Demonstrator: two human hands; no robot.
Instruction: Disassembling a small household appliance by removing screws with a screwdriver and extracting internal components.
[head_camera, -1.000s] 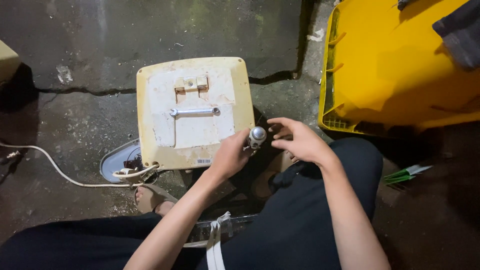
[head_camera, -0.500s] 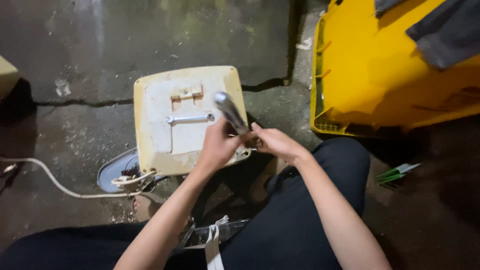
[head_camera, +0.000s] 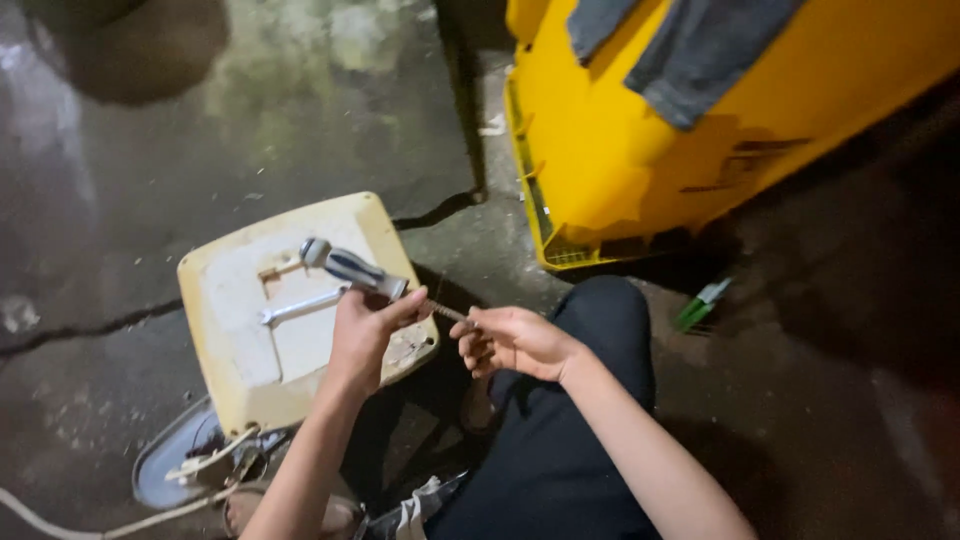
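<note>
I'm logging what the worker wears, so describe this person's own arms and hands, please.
Both forearms are bare, with no sleeves in view. The left hand and right hand have no gloves, and no rings, watch or wristbands show. The fingers are uncovered. Whether there are sleeves higher up the arms cannot be told.

the white cord (head_camera: 120, 515) runs off the bottom left edge.

A big yellow bin (head_camera: 640, 150) lies tipped over at the top right. On its side is a dark printed mark (head_camera: 745, 165), a small slanted patch with a wavy edge, too blurry to make out. There are no boxes, packets, signs or screens to see anywhere else on the wet grey ground.
</note>
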